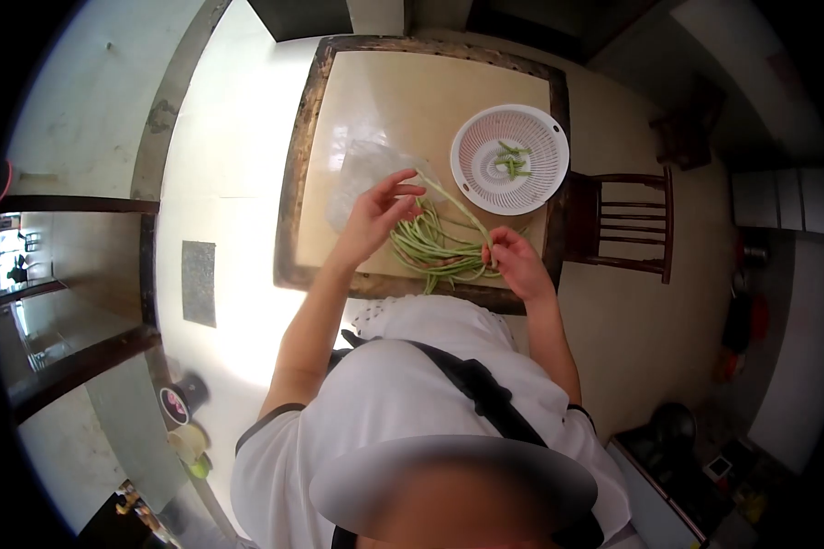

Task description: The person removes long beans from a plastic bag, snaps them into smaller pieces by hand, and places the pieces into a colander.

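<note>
A heap of long green beans (430, 252) lies near the table's front edge. My right hand (522, 263) pinches one end of a single pale green long bean (458, 203), which slants up and left over the heap. The far end of that bean is at the fingertips of my left hand (382, 212). The left fingers are spread, the thumb apart from them, and I see no firm grip there. Behind my left hand lies a clear plastic bag (348, 178). A white colander (468, 188) stands at the right, with several short bean pieces (513, 162) inside.
The table (412, 82) has a dark, worn wooden rim. A wooden chair (632, 220) stands against its right side. On the floor at the left are a dark mat (199, 284) and a bucket (188, 396). A stove counter (668, 485) is at the lower right.
</note>
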`<state>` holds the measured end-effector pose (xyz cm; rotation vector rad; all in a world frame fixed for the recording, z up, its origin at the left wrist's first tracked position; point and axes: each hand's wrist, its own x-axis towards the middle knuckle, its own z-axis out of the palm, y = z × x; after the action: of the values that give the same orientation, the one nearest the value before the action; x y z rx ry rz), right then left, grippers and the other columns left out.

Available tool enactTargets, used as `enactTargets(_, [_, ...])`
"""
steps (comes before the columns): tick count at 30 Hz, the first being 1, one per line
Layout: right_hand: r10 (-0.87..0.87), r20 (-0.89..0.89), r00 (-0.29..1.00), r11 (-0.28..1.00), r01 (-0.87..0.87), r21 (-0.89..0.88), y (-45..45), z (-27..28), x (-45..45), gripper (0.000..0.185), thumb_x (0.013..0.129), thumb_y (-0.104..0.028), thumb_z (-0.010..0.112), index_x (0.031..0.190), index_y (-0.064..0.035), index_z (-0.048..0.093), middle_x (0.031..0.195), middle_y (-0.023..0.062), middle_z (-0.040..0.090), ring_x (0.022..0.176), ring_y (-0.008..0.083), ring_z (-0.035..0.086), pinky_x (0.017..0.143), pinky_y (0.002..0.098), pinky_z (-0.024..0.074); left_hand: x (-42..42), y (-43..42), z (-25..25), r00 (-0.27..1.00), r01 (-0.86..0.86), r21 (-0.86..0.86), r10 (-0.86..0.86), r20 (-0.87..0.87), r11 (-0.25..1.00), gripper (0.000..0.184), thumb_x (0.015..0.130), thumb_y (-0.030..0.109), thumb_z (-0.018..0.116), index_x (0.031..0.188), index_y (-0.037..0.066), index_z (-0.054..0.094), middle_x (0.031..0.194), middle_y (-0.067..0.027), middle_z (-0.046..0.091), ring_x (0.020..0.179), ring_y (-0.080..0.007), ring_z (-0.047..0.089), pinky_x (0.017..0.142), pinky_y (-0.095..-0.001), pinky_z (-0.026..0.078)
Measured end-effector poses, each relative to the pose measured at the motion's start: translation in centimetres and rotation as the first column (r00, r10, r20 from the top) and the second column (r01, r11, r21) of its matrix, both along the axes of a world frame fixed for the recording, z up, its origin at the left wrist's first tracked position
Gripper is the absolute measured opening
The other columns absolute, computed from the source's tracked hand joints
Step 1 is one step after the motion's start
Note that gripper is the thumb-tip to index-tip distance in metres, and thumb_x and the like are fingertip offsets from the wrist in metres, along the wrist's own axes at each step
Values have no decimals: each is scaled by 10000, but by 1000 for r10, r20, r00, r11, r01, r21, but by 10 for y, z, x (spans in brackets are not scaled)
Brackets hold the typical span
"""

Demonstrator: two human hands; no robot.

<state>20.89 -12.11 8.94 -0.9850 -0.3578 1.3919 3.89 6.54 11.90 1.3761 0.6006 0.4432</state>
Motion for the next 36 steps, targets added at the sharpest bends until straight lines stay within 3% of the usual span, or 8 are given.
enactTargets(5, [90, 297, 951, 995, -74, -64, 0, 9, -2, 87, 777, -33, 529, 862, -44, 515, 772, -6, 514, 759, 81, 496, 704, 210, 391, 11, 0, 13, 956, -8, -506, 155, 250, 863, 332, 831, 107, 493, 1130, -28, 439, 934, -72, 561, 793, -111, 547, 712, -222, 443])
enactTargets(8, [154, 583, 797, 984, -69, -165, -2, 6, -3, 98, 763, -38, 554, 856, -40, 524, 776, -13, 523, 757, 69, 496, 697, 216, 396, 15, -7, 25, 961, -38, -475, 162, 222, 879, 266, 806, 87, 527, 1051, -16, 512, 871, -44, 576, 718, -80, 532, 662, -199, 444])
enactTargets(15, [182, 806, 564, 982, -144, -121, 2, 18, -16, 155, 744, -54, 573, 890, -23, 528, 798, 39, 545, 739, 115, 521, 693, 229, 405, 19, -16, 25, 978, -57, -329, 119, 170, 943, 148, 776, 84, 571, 897, 1, 586, 736, 2, 579, 638, -46, 486, 587, -175, 395])
enactTargets(17, [16, 884, 467, 1000, 11, -25, 10, 29, -23, 192, 758, -42, 564, 947, -32, 530, 809, 23, 548, 763, 94, 512, 699, 226, 409, 18, -18, 26, 989, -1, -262, 41, 145, 965, 131, 783, 65, 554, 892, -6, 574, 772, -3, 570, 675, -49, 477, 632, -180, 383])
enactTargets(21, [-160, 831, 533, 986, 125, 110, 33, 78, -20, 203, 749, -22, 561, 952, -30, 543, 817, 39, 550, 770, 109, 518, 711, 232, 412, 17, -26, 28, 998, 25, -194, -13, 61, 981, 129, 787, 71, 552, 885, -10, 568, 754, 6, 559, 678, -48, 478, 630, -178, 385])
enactTargets(26, [-209, 977, 35, 972, -106, 212, 51, 85, -19, 126, 710, -26, 569, 834, -23, 542, 766, 92, 534, 695, 257, 495, 605, 328, 389, 12, -38, 31, 996, 58, 81, -52, -66, 995, 120, 779, 82, 567, 865, -1, 576, 735, 11, 564, 646, -54, 481, 601, -189, 396])
enactTargets(32, [-229, 972, 46, 962, -145, 233, 52, 71, -35, 88, 695, -15, 571, 773, -38, 537, 718, 81, 529, 683, 248, 466, 573, 324, 372, -4, -52, 27, 995, -12, 351, 46, -89, 936, 122, 741, 109, 610, 820, 21, 579, 652, -26, 550, 571, -72, 466, 534, -214, 391])
enactTargets(36, [-272, 929, 253, 962, 37, 272, 62, 44, -59, 69, 707, -12, 566, 767, -35, 540, 701, 72, 518, 670, 211, 471, 583, 293, 378, -5, -54, 12, 985, -135, 158, 150, -84, 978, 109, 752, 104, 600, 800, 11, 570, 655, -13, 548, 572, -65, 468, 531, -215, 390])
